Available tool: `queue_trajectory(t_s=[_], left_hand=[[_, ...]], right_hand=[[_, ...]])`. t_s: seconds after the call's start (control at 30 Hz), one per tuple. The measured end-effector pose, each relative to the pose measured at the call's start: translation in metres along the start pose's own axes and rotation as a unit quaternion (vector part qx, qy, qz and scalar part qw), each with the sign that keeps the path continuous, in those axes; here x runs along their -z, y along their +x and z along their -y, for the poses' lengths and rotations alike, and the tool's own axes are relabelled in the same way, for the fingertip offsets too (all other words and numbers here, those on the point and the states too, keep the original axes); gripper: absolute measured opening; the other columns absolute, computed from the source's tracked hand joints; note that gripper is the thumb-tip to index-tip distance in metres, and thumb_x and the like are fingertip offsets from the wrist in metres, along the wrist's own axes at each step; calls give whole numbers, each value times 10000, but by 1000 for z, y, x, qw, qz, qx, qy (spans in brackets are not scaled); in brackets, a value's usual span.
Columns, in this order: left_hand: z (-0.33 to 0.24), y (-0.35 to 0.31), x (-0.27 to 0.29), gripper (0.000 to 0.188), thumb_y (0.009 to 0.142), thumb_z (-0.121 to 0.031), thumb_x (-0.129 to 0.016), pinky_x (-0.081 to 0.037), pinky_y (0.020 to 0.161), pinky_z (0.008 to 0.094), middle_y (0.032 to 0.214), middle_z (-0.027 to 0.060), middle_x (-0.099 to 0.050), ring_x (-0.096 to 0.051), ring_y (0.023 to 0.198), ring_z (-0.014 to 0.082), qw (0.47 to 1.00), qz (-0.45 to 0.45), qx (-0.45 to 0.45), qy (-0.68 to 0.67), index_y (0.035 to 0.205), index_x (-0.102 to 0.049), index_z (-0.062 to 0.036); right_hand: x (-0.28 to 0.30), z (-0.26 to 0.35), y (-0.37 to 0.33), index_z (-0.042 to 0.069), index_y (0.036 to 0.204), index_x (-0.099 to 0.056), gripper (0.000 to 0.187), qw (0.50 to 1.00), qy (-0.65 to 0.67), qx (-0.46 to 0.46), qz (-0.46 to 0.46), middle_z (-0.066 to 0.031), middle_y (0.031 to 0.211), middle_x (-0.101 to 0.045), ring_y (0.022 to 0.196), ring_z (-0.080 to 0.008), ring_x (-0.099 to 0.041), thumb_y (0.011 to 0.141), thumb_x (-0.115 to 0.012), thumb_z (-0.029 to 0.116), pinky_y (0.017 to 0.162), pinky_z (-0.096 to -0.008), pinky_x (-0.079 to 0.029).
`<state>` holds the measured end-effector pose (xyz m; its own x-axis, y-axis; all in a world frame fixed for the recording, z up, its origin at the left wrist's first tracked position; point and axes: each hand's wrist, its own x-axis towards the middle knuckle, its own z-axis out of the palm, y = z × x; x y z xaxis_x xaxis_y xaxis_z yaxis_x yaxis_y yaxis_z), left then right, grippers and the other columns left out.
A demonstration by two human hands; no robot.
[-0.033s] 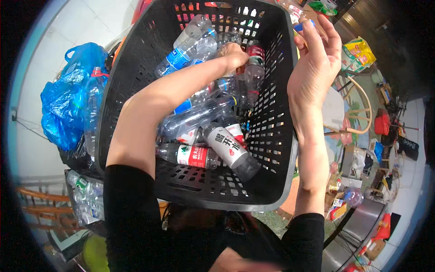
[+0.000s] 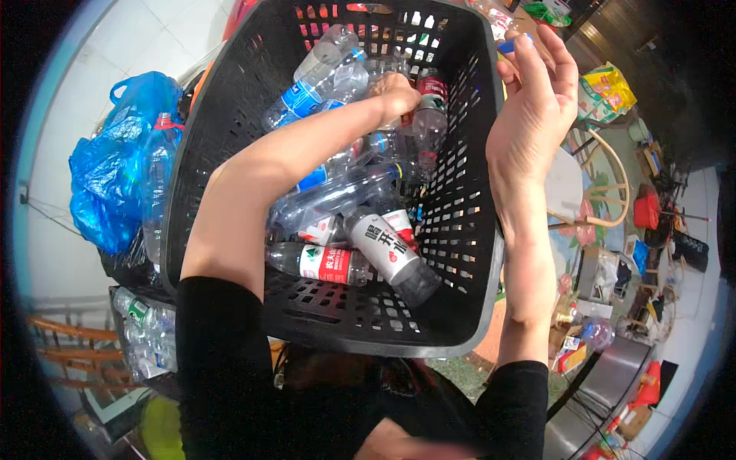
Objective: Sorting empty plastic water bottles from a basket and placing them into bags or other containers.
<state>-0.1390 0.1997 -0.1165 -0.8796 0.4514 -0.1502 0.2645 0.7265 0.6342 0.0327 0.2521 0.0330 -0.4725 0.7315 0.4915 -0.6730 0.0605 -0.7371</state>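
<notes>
A large black plastic basket (image 2: 353,334) stands before me, with several empty plastic bottles lying in it. My left hand (image 2: 396,96) reaches down among them at the far side, its fingers curled; what they grip, if anything, is hidden. Just right of it leans a clear bottle with a dark red label (image 2: 431,115). Over the basket's right rim I hold up my right hand (image 2: 537,103), with a small blue bottle cap (image 2: 512,44) pinched at the thumb and fingertips. Nearer me lie a bottle with a white label (image 2: 382,247) and one with a red-and-white label (image 2: 325,264).
A blue plastic bag (image 2: 119,165) and a tall clear bottle (image 2: 159,195) are left of the basket. More bottles (image 2: 146,333) lie at the lower left. To the right are a wooden chair (image 2: 613,176), a yellow-and-green package (image 2: 606,92) and scattered household items.
</notes>
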Motion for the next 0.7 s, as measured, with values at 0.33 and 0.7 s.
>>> queue_trajectory(t_s=[0.33, 0.7], left_hand=[[14, -10, -17, 244, 820, -135, -555, -509, 920, 451, 971, 203, -707, -652, 1038, 363, 960, -57, -186, 204, 980, -709, -32], [19, 37, -19, 361, 878, -358, -563, -547, 774, 421, 1071, 138, -711, -684, 965, 285, 942, 220, -161, 196, 1037, -722, -76]], right_hand=[[-14, 12, -6, 30, 1209, -555, 320, 995, 19, -101, -13, -32, 963, -624, 825, -81, -589, 921, -629, 149, 725, -207, -459], [-4, 5, -1, 30, 1181, -565, 281, 996, -12, -93, -3, -9, 950, -626, 823, -54, -582, 920, -620, 116, 685, -183, -462]])
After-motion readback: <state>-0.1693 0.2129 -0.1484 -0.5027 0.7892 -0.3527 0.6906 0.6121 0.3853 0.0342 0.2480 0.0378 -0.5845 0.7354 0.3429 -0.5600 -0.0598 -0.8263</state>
